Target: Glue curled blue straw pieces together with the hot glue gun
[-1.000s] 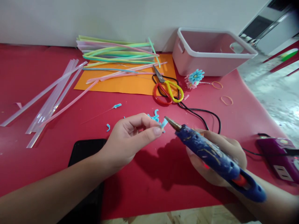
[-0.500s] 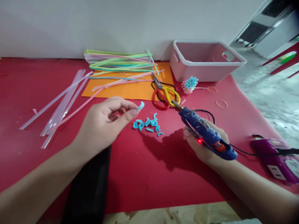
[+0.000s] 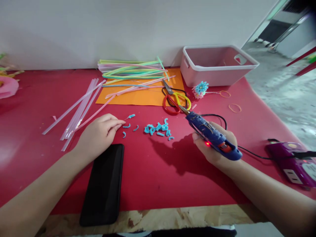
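Observation:
My left hand [image 3: 100, 134] rests low over the red tabletop with its fingers pinched together. From its fingertips runs a thin wire stem with a blue fuzzy tip [image 3: 131, 116]. Several short curled bits of blue pipe cleaner [image 3: 126, 126] lie loose beside those fingers. A heap of similar blue pieces [image 3: 158, 127] sits between my two hands. My right hand [image 3: 214, 149] is wrapped round a worn blue hot glue gun [image 3: 209, 133], its red light lit and its metal nozzle pointing up and left. The gun is held above the table, near the scissors' handles.
Red-and-yellow-handled scissors [image 3: 170, 98] lie by an orange sheet [image 3: 128, 99] bearing pipe cleaners [image 3: 133, 70]. Clear plastic strips [image 3: 79, 115] lie left, a black phone [image 3: 105, 184] in front. A pink bin [image 3: 217, 75], a blue-pink flower [image 3: 201, 88], and a purple power strip [image 3: 288, 164] stand right.
My left hand has moved left and down to the table; the curled blue piece between its fingertips is gone, and a blue-tipped wire stem is there instead. The glue gun remains held nearly in place.

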A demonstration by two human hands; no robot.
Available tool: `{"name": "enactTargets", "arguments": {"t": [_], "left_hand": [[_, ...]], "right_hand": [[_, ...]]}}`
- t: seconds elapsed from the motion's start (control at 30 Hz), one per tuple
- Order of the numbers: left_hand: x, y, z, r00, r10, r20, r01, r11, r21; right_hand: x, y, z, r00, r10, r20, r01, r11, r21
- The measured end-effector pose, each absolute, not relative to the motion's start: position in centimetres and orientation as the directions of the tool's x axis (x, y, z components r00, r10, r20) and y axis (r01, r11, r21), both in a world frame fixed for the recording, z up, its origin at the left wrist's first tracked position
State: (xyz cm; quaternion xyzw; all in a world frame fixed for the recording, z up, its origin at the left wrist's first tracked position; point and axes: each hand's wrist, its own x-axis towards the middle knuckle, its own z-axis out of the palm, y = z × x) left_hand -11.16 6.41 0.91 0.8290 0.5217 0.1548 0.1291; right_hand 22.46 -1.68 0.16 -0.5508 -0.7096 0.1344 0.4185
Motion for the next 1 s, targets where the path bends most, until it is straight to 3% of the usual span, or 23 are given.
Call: {"name": "enactTargets", "arguments": {"t": [0.17, 0.43, 0.77, 1.0], "left_hand": [[-11.1, 6.3, 1.6, 0.378, 0.921, 0.092, 0.840, -0.383, 0.384], [-10.4, 8.0, 1.9, 0.364, 0.923, 0.125, 0.887, -0.385, 0.257], [-8.5, 10.7, 1.0, 0.343, 0.939, 0.037, 0.845, -0.325, 0.424], [-7.9, 11.2, 1.6, 0.330, 0.943, 0.032, 0.867, -0.316, 0.385]], "right_hand": [[22.6, -1.7, -0.4, -0.013, 0.903, 0.430, 0.666, 0.329, -0.670], [22.9, -1.7, -1.0, 0.013, 0.912, 0.410, 0.673, 0.295, -0.678], [22.8, -1.3, -0.7, 0.002, 0.919, 0.395, 0.662, 0.294, -0.689], [23.0, -1.4, -1.0, -0.043, 0.923, 0.381, 0.666, 0.311, -0.678]]}}
